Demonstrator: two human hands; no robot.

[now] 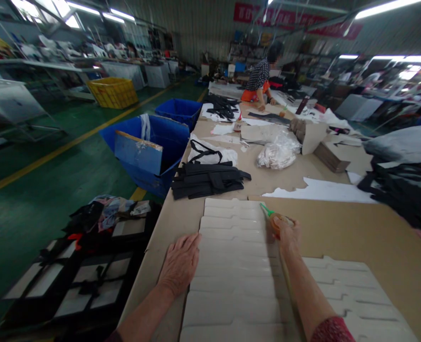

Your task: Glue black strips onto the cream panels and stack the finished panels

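Observation:
A fanned row of white die-cut card pieces (231,247) lies on the brown table (338,228) in front of me. My left hand (180,263) rests flat, fingers stretched out, on the table at the left edge of the row. My right hand (285,232) is closed round a small glue bottle (272,216) with a green nozzle, whose tip touches the right edge of the upper cards. A second spread of white card pieces (352,289) lies to the right of my right forearm.
A stack of black straps (206,179) lies beyond the cards, with a clear plastic bag (277,152) and cardboard pieces farther back. Black fabric piles (402,190) sit at the right. Blue bins (149,152) stand left of the table. Another person (260,83) works at the far end.

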